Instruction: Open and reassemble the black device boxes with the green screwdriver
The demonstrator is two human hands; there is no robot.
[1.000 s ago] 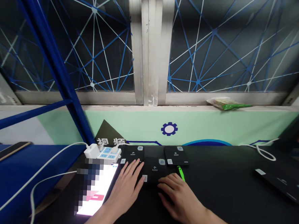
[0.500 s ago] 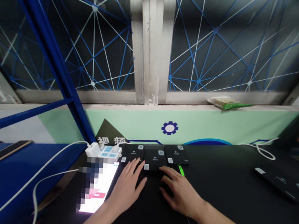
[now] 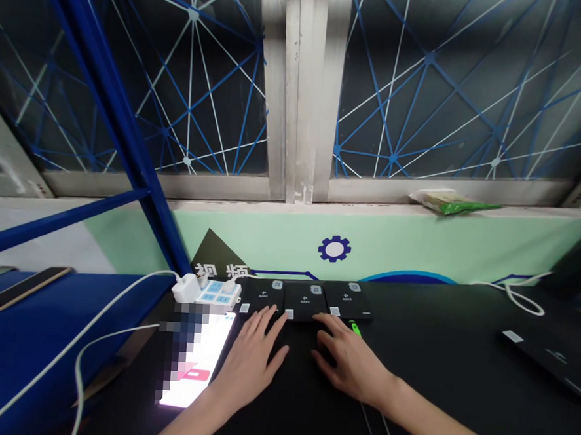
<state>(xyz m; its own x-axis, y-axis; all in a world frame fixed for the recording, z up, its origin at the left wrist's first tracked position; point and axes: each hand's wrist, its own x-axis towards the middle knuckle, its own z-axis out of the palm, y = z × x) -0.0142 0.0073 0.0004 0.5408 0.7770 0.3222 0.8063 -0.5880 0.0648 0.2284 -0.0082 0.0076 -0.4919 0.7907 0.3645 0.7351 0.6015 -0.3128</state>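
Bare tabletop (image 3: 434,357) lies open to the right; a power strip (image 3: 210,292) and lit phone (image 3: 195,363) crowd the left, black pads (image 3: 310,299) ahead.

- Far wall: dark window panes (image 3: 456,90) with blue-white line pattern, grey metal mullion (image 3: 301,87) at centre.
- Pale green wall band (image 3: 417,241) below sill, blue gear logo (image 3: 334,248).
- Blue steel frame (image 3: 106,94) at left.
- Black tabletop (image 3: 448,378).

Your left hand (image 3: 251,359) and right hand (image 3: 349,362) push the middle black box (image 3: 305,300) away from you; it now lines up between its two neighbours at the wall.
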